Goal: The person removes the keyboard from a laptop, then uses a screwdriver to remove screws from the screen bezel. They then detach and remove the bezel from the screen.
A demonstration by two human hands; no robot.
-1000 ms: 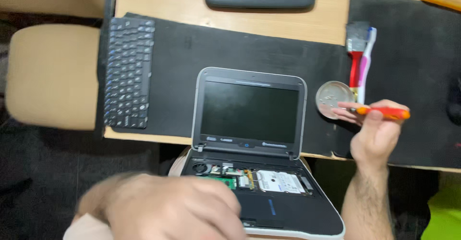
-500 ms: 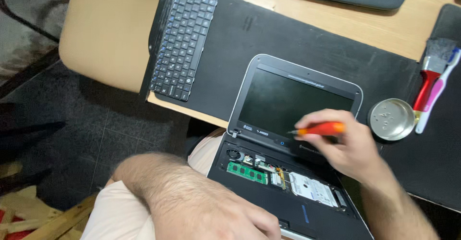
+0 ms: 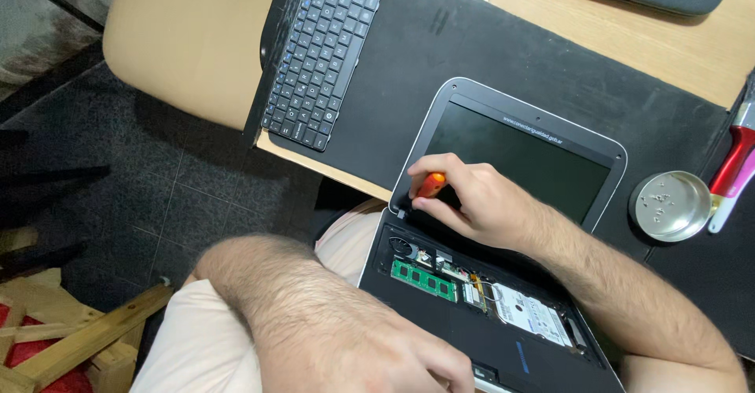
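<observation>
Fingers [image 3: 440, 174] of the right hand [image 3: 480, 204] are curling tight around an orange-handled screwdriver [image 3: 429, 186], and I am seeing its tip pressing down at the left hinge corner of the opened laptop [image 3: 503, 283]. That laptop is lying half on my lap, its dark screen [image 3: 523, 157] leaning back onto the black mat [image 3: 440, 55]. Just below the hand, a green memory stick [image 3: 425, 280] and a silver hard drive [image 3: 528, 320] are showing in the bared base. The left hand [image 3: 377, 354] is resting low on the base's near edge; I cannot tell whether it is clasping anything. Further out, a detached keyboard [image 3: 322, 51] is lying on the mat's left end, and a round metal tin [image 3: 670, 206] is sitting to the right beside a red-handled brush [image 3: 731, 161] on the wooden surface [image 3: 653, 43].
</observation>
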